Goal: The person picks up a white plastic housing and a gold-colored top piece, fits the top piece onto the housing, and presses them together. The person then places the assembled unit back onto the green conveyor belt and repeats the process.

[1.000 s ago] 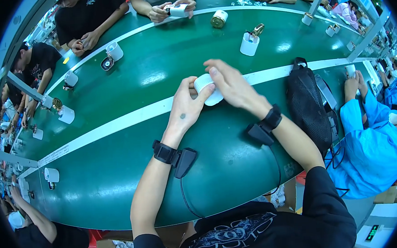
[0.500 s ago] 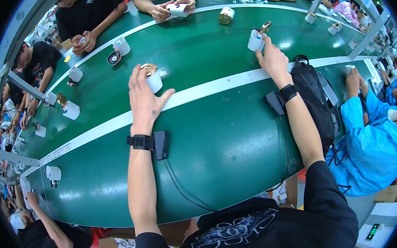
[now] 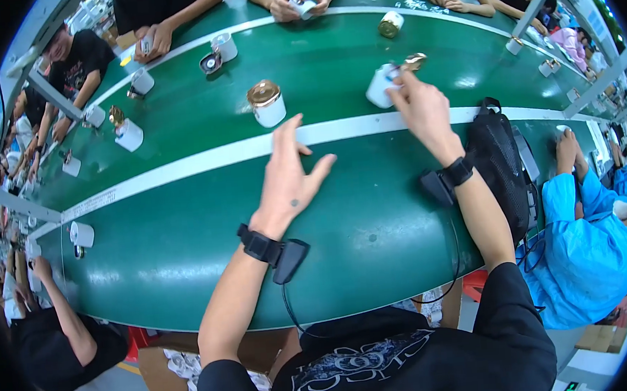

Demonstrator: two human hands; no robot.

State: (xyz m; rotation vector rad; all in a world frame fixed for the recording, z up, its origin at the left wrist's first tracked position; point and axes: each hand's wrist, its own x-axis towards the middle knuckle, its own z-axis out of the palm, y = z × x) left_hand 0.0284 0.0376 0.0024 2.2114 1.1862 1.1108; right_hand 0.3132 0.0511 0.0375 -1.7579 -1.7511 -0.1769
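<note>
My left hand [image 3: 288,169] is open, thumb and fingers spread. It hovers just in front of a white cylinder with a gold top [image 3: 267,110], which stands upright on the green work surface [image 3: 326,64]. My right hand [image 3: 425,111] closes on a second white cylinder [image 3: 381,87], pinching it near its upper right side. This cylinder leans over, and a gold cap [image 3: 415,61] sticks out to its right beyond my fingertips. My fingers partly hide the join between cap and cylinder. Each wrist wears a black strap with a small box.
A black mesh bag [image 3: 496,161] lies right of my right forearm. Farther off stands a gold-and-white cylinder [image 3: 391,24]. More white pieces, some opened, sit at left. A white strip [image 3: 202,160] crosses the surface. Co-workers handle parts around it; one in blue [image 3: 586,249] sits at right.
My left hand has drawn back toward me from the left cylinder, whose gold top shows plainly now. My right hand has brought the other cylinder leftward and nearer. The view has shifted slightly.
</note>
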